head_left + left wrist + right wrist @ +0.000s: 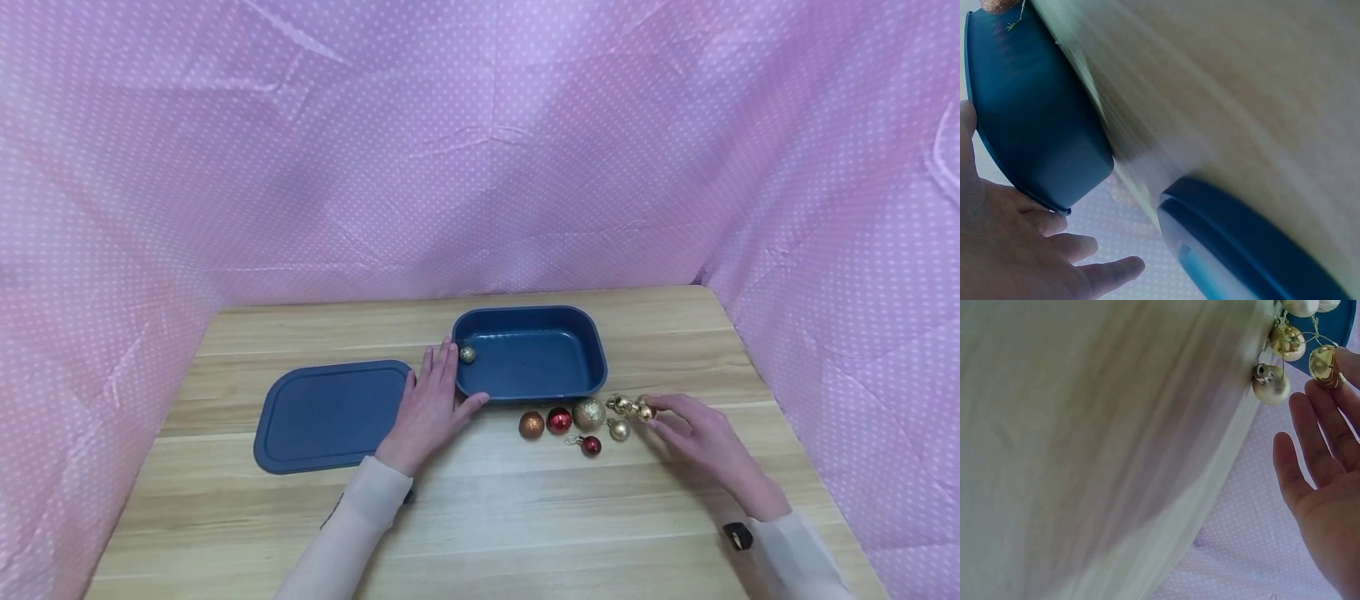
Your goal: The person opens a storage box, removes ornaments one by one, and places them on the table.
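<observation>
My left hand (427, 408) rests with straight fingers against the left end of a dark blue open box (536, 367), its thumb at the near rim. A small glittery gold Christmas bauble (467, 354) lies inside at that end. Off the box's near right corner, my right hand (708, 442) pinches a shiny gold bauble (1322, 365) between thumb and fingertips. Close to it lie another gold bauble (621, 406) and a pale champagne one (619, 430). A larger glittery bauble (589, 414), a red one (559, 420), an orange one (532, 425) and a dark red one (592, 446) lie along the box's near side.
A dark blue lid (337, 417) lies flat on the wooden table (525, 533), left of the box and beside my left hand. Pink dotted cloth (465, 167) hangs behind the table and at both sides.
</observation>
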The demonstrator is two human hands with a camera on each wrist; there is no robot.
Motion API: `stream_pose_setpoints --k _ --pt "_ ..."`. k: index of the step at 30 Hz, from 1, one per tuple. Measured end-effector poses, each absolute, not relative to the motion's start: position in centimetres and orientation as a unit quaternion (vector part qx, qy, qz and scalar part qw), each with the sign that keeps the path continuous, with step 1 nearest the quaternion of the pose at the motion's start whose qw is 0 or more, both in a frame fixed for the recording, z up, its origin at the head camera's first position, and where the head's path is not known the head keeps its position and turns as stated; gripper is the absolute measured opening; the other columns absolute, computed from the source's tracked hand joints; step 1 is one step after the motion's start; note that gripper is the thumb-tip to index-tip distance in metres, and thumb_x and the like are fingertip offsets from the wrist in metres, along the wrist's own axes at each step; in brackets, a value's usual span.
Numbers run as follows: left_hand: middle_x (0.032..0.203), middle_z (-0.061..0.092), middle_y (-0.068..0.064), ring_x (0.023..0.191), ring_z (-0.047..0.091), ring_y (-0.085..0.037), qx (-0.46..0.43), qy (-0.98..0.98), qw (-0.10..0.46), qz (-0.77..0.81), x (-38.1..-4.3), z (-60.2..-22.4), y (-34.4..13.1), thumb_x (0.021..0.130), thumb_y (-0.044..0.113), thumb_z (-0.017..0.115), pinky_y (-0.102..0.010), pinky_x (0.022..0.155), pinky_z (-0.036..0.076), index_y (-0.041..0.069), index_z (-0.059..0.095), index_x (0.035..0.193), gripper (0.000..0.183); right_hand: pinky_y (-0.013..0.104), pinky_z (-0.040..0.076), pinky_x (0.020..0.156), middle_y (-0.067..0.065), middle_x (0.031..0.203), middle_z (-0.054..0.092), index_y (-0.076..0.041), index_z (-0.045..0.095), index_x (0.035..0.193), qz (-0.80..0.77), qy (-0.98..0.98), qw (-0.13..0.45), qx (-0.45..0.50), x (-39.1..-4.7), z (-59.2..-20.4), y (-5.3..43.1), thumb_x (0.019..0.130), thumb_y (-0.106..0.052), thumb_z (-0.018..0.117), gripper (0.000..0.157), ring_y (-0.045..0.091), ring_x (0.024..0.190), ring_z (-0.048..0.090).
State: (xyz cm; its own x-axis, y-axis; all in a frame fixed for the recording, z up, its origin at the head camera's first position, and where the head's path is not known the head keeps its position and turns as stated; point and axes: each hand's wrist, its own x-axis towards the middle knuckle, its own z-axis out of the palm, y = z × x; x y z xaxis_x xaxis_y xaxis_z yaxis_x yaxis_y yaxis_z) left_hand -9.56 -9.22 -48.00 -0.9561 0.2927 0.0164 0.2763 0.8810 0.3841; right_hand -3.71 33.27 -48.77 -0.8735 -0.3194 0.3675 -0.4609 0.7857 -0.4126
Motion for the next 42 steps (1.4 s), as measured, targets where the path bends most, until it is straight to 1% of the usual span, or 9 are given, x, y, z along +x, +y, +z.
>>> stream_pose_setpoints --k 3,8,14,21,27,33,42 --pt "0.173 0.011 -0.012 0.158 0.012 -0.039 0.146 0.969 0.023 0.197 -9.54 -47.96 -9.24 0.099 0.072 0.046 -0.067 0.119 0.018 0.007 0.012 0.166 0.099 0.039 0.054 0.09 0.008 0.112 0.076 -0.007 0.074 0.114 0.249 -0.936 0.137 0.206 -3.6 -48.9 33.24 0.077 -0.002 0.086 0.039 0.032 0.101 0.071" --pt "0.173 0.011 -0.012 0.158 0.012 -0.039 0.145 0.969 0.025 0.199 -9.58 -47.91 -9.23 0.099 0.07 0.048 -0.067 0.119 0.018 0.007 0.012 0.166 0.099 0.049 0.055 0.088 0.008 0.113 0.076 -0.008 0.074 0.114 0.249 -0.939 0.126 0.2 -3.46 -48.88 33.25 0.078 -0.004 0.086 0.038 0.032 0.101 0.072" --pt "0.173 0.01 -0.01 0.158 0.01 -0.038 0.142 0.967 0.029 0.21 -9.59 -47.78 -9.18 0.099 0.065 0.055 -0.067 0.12 0.017 0.007 0.013 0.167 0.098 0.057 0.056 0.086 0.011 0.113 0.075 -0.006 0.073 0.115 0.261 -0.94 0.102 0.195 -3.23 -48.81 33.25 0.081 -0.004 0.084 0.036 0.035 0.101 0.071" --pt "0.174 0.008 -0.01 0.158 0.011 -0.038 0.143 0.968 0.034 0.206 -9.64 -47.72 -9.17 0.1 0.065 0.054 -0.068 0.12 0.017 0.007 0.012 0.167 0.098 0.058 0.056 0.086 0.011 0.113 0.075 -0.006 0.073 0.115 0.263 -0.941 0.091 0.194 -3.11 -48.91 33.11 0.08 -0.004 0.084 0.037 0.036 0.1 0.071" --pt "0.174 0.009 -0.009 0.158 0.01 -0.038 0.141 0.968 0.034 0.207 -9.68 -47.72 -9.14 0.1 0.063 0.056 -0.067 0.12 0.016 0.007 0.013 0.167 0.098 0.058 0.056 0.085 0.009 0.111 0.075 -0.008 0.074 0.114 0.262 -0.939 0.094 0.2 -3.12 -49.12 33.14 0.077 -0.004 0.087 0.039 0.035 0.099 0.072" --pt "0.174 0.007 -0.008 0.158 0.01 -0.038 0.142 0.968 0.037 0.203 -9.68 -47.71 -9.16 0.1 0.064 0.054 -0.067 0.12 0.016 0.007 0.012 0.167 0.097 0.055 0.057 0.084 0.007 0.108 0.076 -0.009 0.075 0.112 0.251 -0.94 0.104 0.208 -3.1 -49.32 33.12 0.074 -0.004 0.088 0.04 0.033 0.096 0.072" --pt "0.174 0.006 -0.008 0.158 0.009 -0.038 0.142 0.968 0.041 0.2 -9.67 -47.68 -9.2 0.1 0.067 0.051 -0.067 0.12 0.016 0.008 0.011 0.167 0.098 0.054 0.057 0.084 0.005 0.107 0.076 -0.009 0.075 0.111 0.251 -0.94 0.099 0.207 -3.06 -49.33 33.05 0.075 -0.006 0.089 0.039 0.031 0.095 0.072"
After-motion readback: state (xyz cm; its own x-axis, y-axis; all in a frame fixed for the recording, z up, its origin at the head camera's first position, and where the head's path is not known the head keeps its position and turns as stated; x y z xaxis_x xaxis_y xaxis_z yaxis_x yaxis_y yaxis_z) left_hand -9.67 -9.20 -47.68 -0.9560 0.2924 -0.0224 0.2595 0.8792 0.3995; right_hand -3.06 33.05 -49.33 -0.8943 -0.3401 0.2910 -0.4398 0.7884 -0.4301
